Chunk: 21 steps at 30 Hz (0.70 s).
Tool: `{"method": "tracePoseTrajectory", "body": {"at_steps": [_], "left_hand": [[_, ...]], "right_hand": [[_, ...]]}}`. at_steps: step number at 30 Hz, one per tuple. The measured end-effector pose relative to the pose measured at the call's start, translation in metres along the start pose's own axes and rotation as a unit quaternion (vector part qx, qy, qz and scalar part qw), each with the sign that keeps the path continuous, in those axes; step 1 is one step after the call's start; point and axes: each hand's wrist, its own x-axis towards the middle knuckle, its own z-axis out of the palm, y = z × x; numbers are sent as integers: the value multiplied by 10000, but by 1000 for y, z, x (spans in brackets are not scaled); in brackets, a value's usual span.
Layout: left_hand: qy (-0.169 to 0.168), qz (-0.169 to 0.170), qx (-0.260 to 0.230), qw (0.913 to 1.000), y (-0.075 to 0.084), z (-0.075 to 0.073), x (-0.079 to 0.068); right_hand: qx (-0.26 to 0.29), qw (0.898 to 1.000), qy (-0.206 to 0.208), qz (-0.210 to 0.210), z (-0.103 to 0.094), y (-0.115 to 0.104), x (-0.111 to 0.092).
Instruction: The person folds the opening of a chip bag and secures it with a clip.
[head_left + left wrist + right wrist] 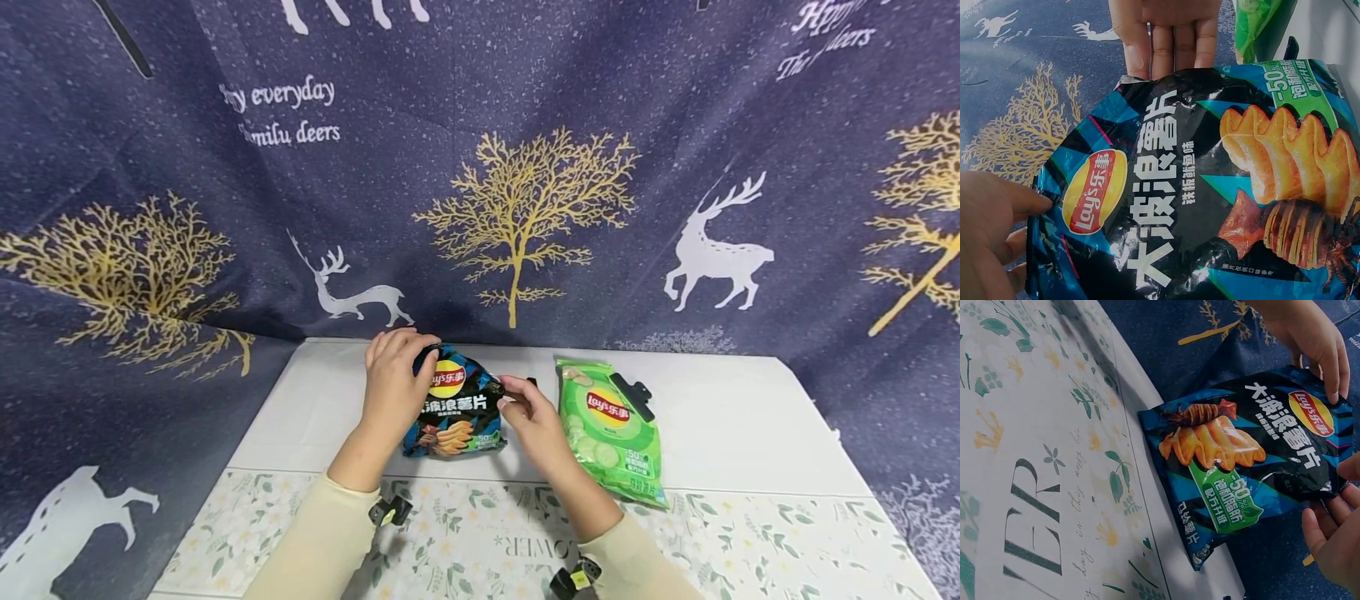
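A person's left grip [397, 371] and right grip [536, 425] are both pinching a shiny black-and-blue plastic chip bag [456, 423] near its upper corners, the bag sitting between them. Its label is reading "Lay's 乐事", "大波浪薯片" and "-50%". The step seems to be handling the bag's top; the next move probably calls for steady pinching. Right of the right grip, a green plastic "Lay's 乐事" bag [615, 433] is wearing a black plastic clip [633, 397].

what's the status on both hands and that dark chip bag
Left hand gripping dark chip bag, upper left. Right hand gripping its upper right. Green chip bag off to the right, not between hands.
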Motion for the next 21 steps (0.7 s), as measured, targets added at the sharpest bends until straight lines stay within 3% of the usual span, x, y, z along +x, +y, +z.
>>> {"method": "tracePoseTrajectory", "body": {"at_steps": [21], "left_hand": [[24, -31, -193, 9998, 2, -3, 0]], "right_hand": [[-281, 9989, -7, -368, 0, 3, 5]]}}
